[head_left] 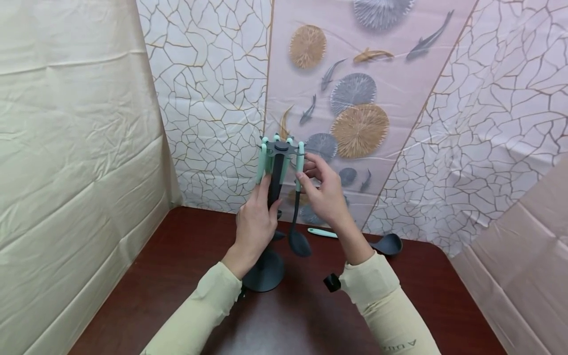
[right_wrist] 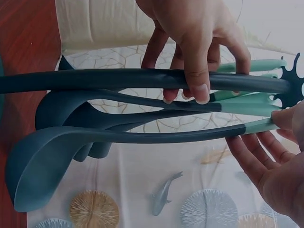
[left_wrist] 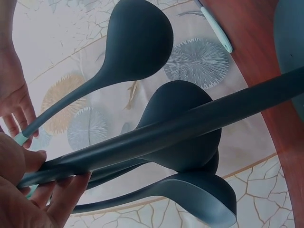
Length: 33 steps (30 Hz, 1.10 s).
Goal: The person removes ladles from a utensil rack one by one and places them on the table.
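Note:
A dark utensil stand (head_left: 276, 180) with a hooked top (right_wrist: 291, 88) rises from a round base (head_left: 265, 273) on the table. My left hand (head_left: 256, 217) grips its pole, thumb and fingers on opposite sides. At the stand's right side, my right hand (head_left: 326, 190) pinches the mint handle of a dark serving spoon (head_left: 299, 244). The handle's upper end is by a hook; I cannot tell whether it hangs there. Several other utensils with mint handles (right_wrist: 244, 105) hang around the pole, their dark heads (left_wrist: 178, 126) below, partly overlapping.
A dark ladle (head_left: 389, 244) lies on the brown table (head_left: 177, 276) at the back right. A mint handle (head_left: 322, 232) shows there too, partly behind my right forearm. Patterned cloth (head_left: 213, 98) hangs along the table's back edge.

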Motion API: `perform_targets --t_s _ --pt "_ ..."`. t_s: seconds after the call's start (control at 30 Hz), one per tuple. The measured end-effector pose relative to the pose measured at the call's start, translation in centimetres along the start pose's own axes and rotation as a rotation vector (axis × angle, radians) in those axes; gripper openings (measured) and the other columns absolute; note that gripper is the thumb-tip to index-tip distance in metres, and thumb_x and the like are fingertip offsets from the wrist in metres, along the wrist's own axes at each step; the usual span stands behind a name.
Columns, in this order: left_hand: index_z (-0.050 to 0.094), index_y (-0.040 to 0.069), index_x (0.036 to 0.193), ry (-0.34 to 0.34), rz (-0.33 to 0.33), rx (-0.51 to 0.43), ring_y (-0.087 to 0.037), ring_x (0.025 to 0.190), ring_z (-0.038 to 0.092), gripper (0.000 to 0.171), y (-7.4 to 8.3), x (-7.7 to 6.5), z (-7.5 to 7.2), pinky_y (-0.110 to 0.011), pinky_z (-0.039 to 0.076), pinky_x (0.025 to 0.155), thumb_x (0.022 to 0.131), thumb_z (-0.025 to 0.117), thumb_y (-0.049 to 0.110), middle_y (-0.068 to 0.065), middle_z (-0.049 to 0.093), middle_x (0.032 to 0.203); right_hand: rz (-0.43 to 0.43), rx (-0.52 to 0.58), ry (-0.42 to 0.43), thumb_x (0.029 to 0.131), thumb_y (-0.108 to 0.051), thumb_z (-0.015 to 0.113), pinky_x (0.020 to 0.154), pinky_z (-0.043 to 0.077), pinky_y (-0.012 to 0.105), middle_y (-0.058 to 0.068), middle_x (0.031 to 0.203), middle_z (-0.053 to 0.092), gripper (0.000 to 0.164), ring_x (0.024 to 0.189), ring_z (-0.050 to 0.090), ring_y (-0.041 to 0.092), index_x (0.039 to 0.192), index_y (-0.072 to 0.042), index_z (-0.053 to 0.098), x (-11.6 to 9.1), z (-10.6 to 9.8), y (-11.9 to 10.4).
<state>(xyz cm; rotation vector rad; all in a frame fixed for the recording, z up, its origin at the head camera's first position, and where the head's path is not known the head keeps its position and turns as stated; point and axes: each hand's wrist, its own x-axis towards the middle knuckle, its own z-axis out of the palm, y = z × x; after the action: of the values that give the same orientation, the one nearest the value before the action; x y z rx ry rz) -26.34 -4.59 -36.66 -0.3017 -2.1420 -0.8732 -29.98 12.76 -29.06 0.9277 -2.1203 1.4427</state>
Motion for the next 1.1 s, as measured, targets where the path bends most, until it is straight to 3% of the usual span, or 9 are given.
perform_targets --t_s 0.13,0.37,0.43,0.73,0.97,1.1 --pt "0.043 0.011 0.158 -0.001 0.001 -0.003 -0.039 0.089 0.075 0.064 0.02 -0.06 -0.01 -0.054 0.061 0.072 0.102 0.074 0.018 -0.015 0.065 0.123 0.001 -0.015 0.003 0.106 -0.008 0.065 0.071 0.063 0.05 0.019 0.115 0.067 0.043 0.099 0.073 0.033 0.149 -0.009 0.058 0.06 -0.3 0.07" --pt "0.044 0.011 0.157 0.008 0.016 0.01 -0.038 0.087 0.074 0.065 0.03 -0.1 0.11 -0.053 0.061 0.071 0.101 0.075 0.017 -0.015 0.065 0.119 0.004 -0.031 0.003 0.106 -0.008 0.065 0.069 0.062 0.03 0.017 0.114 0.066 0.044 0.097 0.073 0.031 0.15 -0.011 0.058 0.13 -0.52 0.14" --pt "0.044 0.011 0.157 0.007 0.018 0.009 -0.038 0.087 0.074 0.065 0.02 -0.11 0.14 -0.053 0.061 0.07 0.1 0.076 0.016 -0.015 0.065 0.119 -0.005 -0.036 0.005 0.107 -0.008 0.065 0.068 0.061 0.029 0.017 0.115 0.065 0.043 0.097 0.072 0.031 0.149 -0.011 0.058 0.15 -0.57 0.11" --pt "0.043 0.011 0.158 0.012 0.012 0.023 -0.038 0.084 0.074 0.066 -0.21 -0.04 0.04 -0.053 0.061 0.07 0.101 0.075 0.019 -0.016 0.065 0.121 -0.03 -0.043 0.014 0.107 -0.01 0.065 0.067 0.061 0.03 0.015 0.112 0.066 0.043 0.094 0.072 0.033 0.149 -0.011 0.059 0.52 -0.64 -0.19" --pt "0.042 0.01 0.158 0.002 0.025 0.012 -0.04 0.086 0.074 0.063 -0.14 -0.23 -0.01 -0.054 0.061 0.072 0.103 0.072 0.02 -0.018 0.064 0.123 -0.026 -0.057 0.007 0.106 -0.01 0.066 0.069 0.063 0.043 0.015 0.113 0.066 0.043 0.091 0.071 0.03 0.149 -0.011 0.059 0.39 -0.85 -0.21" --pt "0.042 0.011 0.158 0.003 0.022 0.007 -0.041 0.086 0.074 0.063 -0.21 -0.24 0.03 -0.055 0.061 0.072 0.103 0.072 0.02 -0.018 0.063 0.124 -0.027 -0.061 0.001 0.107 -0.011 0.066 0.069 0.063 0.044 0.015 0.113 0.066 0.044 0.093 0.071 0.034 0.15 -0.011 0.058 0.32 -0.92 -0.2"
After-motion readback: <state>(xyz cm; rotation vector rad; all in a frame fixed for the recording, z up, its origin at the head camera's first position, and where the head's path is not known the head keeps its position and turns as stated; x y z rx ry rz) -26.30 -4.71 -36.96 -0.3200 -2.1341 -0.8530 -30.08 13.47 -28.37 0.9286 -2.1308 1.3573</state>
